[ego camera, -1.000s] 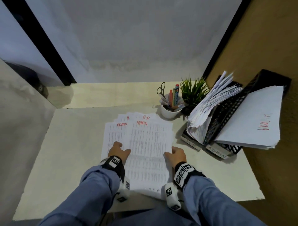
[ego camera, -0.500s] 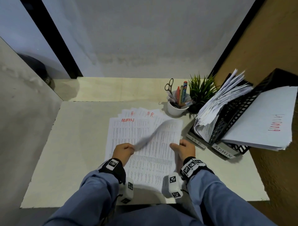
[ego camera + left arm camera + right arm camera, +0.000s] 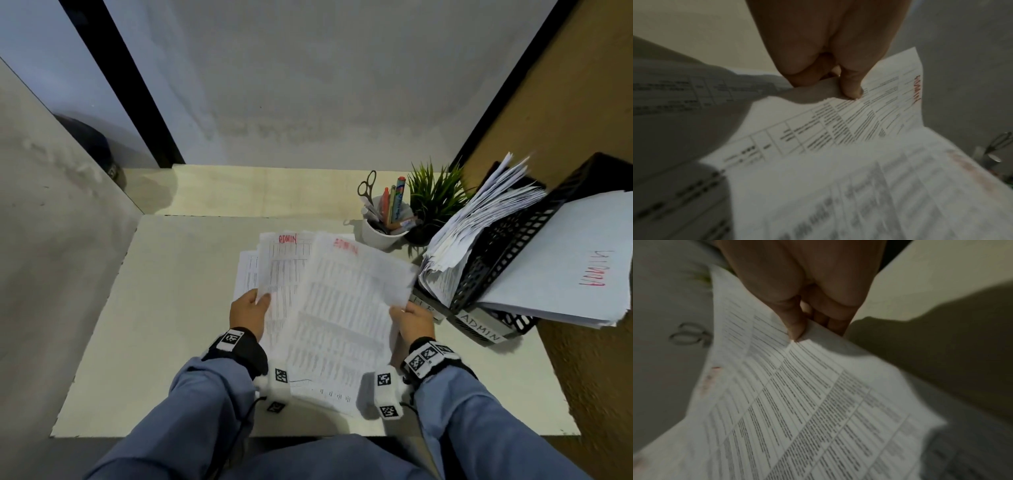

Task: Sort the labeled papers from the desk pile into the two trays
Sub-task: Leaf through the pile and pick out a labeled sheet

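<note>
My right hand [image 3: 407, 317] pinches the right edge of a printed sheet marked ADMIN [image 3: 346, 301], lifted and tilted above the desk; the pinch on this ADMIN sheet [image 3: 797, 386] shows close up in the right wrist view. My left hand [image 3: 251, 308] pinches the left edge of a second sheet marked ADMIN [image 3: 284, 267], also raised; thumb and fingers [image 3: 851, 91] clamp that second sheet [image 3: 838, 123]. The rest of the pile [image 3: 245, 277] lies flat beneath. Two black mesh trays stand at the right: the HR tray [image 3: 493, 253] stuffed with papers, and the ADMIN tray [image 3: 479, 330] holding a stack [image 3: 565, 267].
A white cup with scissors and pens [image 3: 385, 219] and a small green plant [image 3: 433, 198] stand behind the papers. A brown wall [image 3: 565, 102] closes the right side, a grey wall the left. The desk's left part [image 3: 164, 308] is bare surface.
Both hands went from resting on the pile to lifting sheets: the right hand raised the top ADMIN sheet rightward, and the left hand picked up another ADMIN sheet.
</note>
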A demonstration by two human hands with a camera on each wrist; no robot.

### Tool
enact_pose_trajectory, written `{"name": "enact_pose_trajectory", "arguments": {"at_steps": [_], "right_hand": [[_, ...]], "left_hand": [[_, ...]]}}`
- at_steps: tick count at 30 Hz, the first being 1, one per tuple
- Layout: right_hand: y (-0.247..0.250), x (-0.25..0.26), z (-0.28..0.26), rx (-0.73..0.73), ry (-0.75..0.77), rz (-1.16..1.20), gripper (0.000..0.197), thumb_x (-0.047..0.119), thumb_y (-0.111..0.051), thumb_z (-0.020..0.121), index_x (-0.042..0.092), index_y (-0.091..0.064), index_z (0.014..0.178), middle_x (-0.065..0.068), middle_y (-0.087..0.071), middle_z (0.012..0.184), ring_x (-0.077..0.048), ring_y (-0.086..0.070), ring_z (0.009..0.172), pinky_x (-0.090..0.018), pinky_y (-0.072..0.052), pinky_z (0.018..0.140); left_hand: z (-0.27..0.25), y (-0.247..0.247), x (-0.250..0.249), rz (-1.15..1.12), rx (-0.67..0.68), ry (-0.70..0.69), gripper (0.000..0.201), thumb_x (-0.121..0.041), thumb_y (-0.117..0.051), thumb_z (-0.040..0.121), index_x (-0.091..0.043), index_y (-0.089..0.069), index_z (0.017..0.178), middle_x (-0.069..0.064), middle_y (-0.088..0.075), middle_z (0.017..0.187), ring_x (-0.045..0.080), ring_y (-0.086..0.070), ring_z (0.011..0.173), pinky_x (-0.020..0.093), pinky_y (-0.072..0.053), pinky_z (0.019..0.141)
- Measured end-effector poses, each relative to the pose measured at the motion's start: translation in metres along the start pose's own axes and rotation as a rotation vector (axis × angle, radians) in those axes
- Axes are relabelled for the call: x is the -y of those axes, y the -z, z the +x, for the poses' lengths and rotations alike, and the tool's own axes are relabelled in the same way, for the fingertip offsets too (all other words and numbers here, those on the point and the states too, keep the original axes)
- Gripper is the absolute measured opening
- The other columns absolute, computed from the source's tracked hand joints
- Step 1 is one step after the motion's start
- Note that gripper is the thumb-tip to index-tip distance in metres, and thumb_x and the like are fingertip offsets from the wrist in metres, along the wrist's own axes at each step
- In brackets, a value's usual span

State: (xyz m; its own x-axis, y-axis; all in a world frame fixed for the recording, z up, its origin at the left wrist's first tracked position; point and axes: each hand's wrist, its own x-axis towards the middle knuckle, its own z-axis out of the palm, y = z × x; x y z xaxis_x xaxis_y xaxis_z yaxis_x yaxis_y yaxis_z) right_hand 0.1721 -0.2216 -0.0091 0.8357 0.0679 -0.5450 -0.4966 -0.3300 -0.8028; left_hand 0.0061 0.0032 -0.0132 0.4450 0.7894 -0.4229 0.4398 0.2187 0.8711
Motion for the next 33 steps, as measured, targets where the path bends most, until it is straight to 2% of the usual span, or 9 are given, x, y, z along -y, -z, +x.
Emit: {"name": "enact_pose_trajectory", "arguments": {"at_steps": [4,11,15,17,20,23,27,30,33], "right_hand": [[0.011,-0.01,0.01,-0.103,-0.126,0.117,0.027,-0.008,-0.063,0.074,0.011,-0.071,0.091,-0.013,-0.068,0.105,-0.031,-0.063,0.099,-0.047,-0.047,0.098],[-0.005,0.011,-0.013,0.028,-0.045,0.218,0.026,-0.019,-0.052,0.077,0.003,-0.064,0.084,-0.014,-0.064,0.097,-0.027,-0.058,0.09,-0.036,-0.05,0.086],[-0.02,0.016,-0.019,0.088,0.002,0.156,0.036,-0.022,-0.052,0.076,-0.001,-0.063,0.103,-0.012,-0.063,0.097,-0.025,-0.057,0.09,-0.031,-0.045,0.08],[-0.023,0.013,-0.016,0.113,-0.041,0.129,0.03,-0.022,-0.056,0.072,-0.001,-0.065,0.091,-0.013,-0.064,0.092,-0.027,-0.058,0.086,-0.033,-0.048,0.08],[-0.023,0.009,-0.009,0.138,-0.113,0.012,0.026,-0.02,-0.061,0.067,0.006,-0.063,0.065,-0.008,-0.064,0.074,-0.027,-0.058,0.08,-0.034,-0.051,0.078],[-0.026,0.001,-0.006,0.125,-0.12,0.009,0.038,-0.024,-0.05,0.07,0.008,-0.058,0.052,-0.001,-0.06,0.048,-0.025,-0.055,0.068,-0.025,-0.047,0.058],[-0.027,-0.012,-0.006,0.128,-0.107,0.154,0.05,-0.028,-0.041,0.069,0.009,-0.061,0.042,-0.01,-0.058,0.048,-0.025,-0.054,0.06,-0.032,-0.046,0.063],[-0.023,-0.01,-0.006,0.132,-0.112,0.094,0.046,-0.024,-0.046,0.07,0.01,-0.063,0.046,-0.011,-0.061,0.053,-0.026,-0.057,0.062,-0.032,-0.049,0.064],[-0.023,-0.01,-0.008,0.142,-0.102,0.058,0.047,-0.023,-0.05,0.07,0.013,-0.064,0.044,-0.014,-0.064,0.064,-0.027,-0.06,0.072,-0.033,-0.05,0.07]], "left_hand": [[0.01,0.014,0.003,0.066,0.003,-0.011,0.021,-0.007,-0.049,0.095,-0.006,-0.066,0.106,0.012,-0.068,0.102,0.036,-0.064,0.098,0.039,-0.052,0.086],[0.004,0.003,0.002,-0.039,0.098,0.038,0.033,0.005,-0.042,0.093,-0.017,-0.065,0.104,0.0,-0.059,0.118,0.018,-0.052,0.108,0.031,-0.039,0.098],[0.0,-0.011,0.005,0.046,0.294,0.092,0.04,0.009,-0.041,0.089,-0.014,-0.066,0.11,0.005,-0.064,0.119,0.025,-0.056,0.114,0.044,-0.039,0.106],[-0.001,-0.013,0.007,0.042,0.304,0.113,0.042,0.011,-0.04,0.086,-0.014,-0.071,0.098,0.01,-0.069,0.108,0.03,-0.063,0.106,0.05,-0.046,0.1],[0.005,-0.005,0.007,0.179,0.049,0.101,0.042,0.014,-0.039,0.076,-0.011,-0.071,0.086,0.01,-0.069,0.099,0.033,-0.066,0.089,0.049,-0.054,0.086],[0.013,0.01,0.007,0.427,-0.301,0.113,0.047,0.004,-0.054,0.076,-0.008,-0.059,0.121,0.019,-0.055,0.125,0.039,-0.055,0.109,0.045,-0.048,0.094],[0.013,0.018,0.015,0.276,-0.304,0.302,0.07,-0.018,-0.07,0.076,-0.006,-0.035,0.135,0.018,-0.05,0.129,0.039,-0.052,0.114,0.045,-0.045,0.095],[0.012,0.023,0.021,0.274,-0.234,0.218,0.049,-0.018,-0.068,0.078,-0.01,-0.05,0.123,0.01,-0.06,0.113,0.032,-0.06,0.102,0.033,-0.045,0.081],[0.005,0.025,0.022,0.243,-0.14,0.024,0.008,-0.01,-0.06,0.081,-0.015,-0.066,0.083,0.009,-0.065,0.085,0.026,-0.058,0.077,0.029,-0.043,0.068]]}}
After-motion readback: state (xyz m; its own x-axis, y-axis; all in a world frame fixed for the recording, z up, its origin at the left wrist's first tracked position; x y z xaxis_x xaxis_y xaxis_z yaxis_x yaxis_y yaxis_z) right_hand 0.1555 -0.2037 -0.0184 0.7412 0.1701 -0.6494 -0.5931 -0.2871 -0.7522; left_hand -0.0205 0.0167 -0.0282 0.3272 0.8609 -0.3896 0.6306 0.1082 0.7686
